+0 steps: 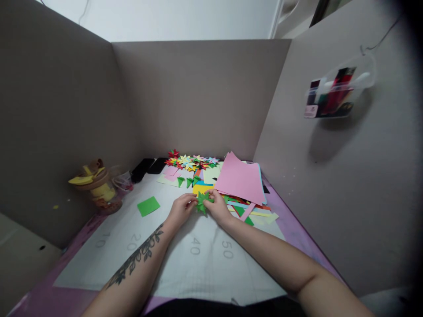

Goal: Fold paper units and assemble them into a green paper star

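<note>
A green folded-paper star [202, 203] with several points is held up between both hands, over the white sheet on the table. My left hand [181, 208] pinches its left side between thumb and fingers. On the other side, my right hand [218, 208] is closed on its right edge. Beyond the hands lie small green folded paper pieces [189, 182]. To the left, a flat green paper rectangle [148, 206] rests on the sheet. Colourful finished paper stars [190, 163] are heaped near the back wall.
Large pink paper sheets [239, 178] lie on the right, over colored strips [247, 211]. A cup with a yellow lid [99, 189] stands at left, beside dark phone-like slabs [143, 168]. A clear plastic holder [337, 94] hangs on the right partition. White sheet [175, 273] bears printed numbers.
</note>
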`<action>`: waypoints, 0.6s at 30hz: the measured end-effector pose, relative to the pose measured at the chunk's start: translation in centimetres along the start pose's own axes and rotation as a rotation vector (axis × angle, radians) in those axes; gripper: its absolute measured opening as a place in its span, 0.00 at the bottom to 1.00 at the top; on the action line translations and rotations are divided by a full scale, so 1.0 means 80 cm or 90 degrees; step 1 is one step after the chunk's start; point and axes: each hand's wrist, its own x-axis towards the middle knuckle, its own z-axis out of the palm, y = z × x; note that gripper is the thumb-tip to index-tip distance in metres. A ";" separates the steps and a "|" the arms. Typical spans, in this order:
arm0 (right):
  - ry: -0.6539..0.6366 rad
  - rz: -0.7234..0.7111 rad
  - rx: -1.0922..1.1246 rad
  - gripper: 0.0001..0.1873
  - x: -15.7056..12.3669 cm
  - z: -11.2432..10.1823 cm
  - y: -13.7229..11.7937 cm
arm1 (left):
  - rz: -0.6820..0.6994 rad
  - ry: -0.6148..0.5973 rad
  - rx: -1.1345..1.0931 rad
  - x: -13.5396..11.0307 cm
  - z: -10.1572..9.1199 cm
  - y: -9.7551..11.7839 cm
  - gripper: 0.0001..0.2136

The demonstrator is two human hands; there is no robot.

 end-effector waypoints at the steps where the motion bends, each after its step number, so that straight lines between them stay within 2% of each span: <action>1: 0.005 0.007 -0.002 0.16 0.000 0.000 0.000 | 0.003 0.000 0.003 0.000 0.000 0.000 0.06; 7: -0.006 0.009 -0.009 0.17 -0.001 -0.001 0.000 | 0.009 -0.031 0.015 0.001 -0.003 0.002 0.09; 13: -0.002 0.017 -0.042 0.17 -0.002 -0.002 -0.001 | 0.008 -0.058 -0.021 0.003 -0.007 0.007 0.06; 18: -0.008 0.012 -0.059 0.18 -0.004 -0.002 -0.006 | -0.097 -0.038 -0.065 0.005 -0.003 0.006 0.02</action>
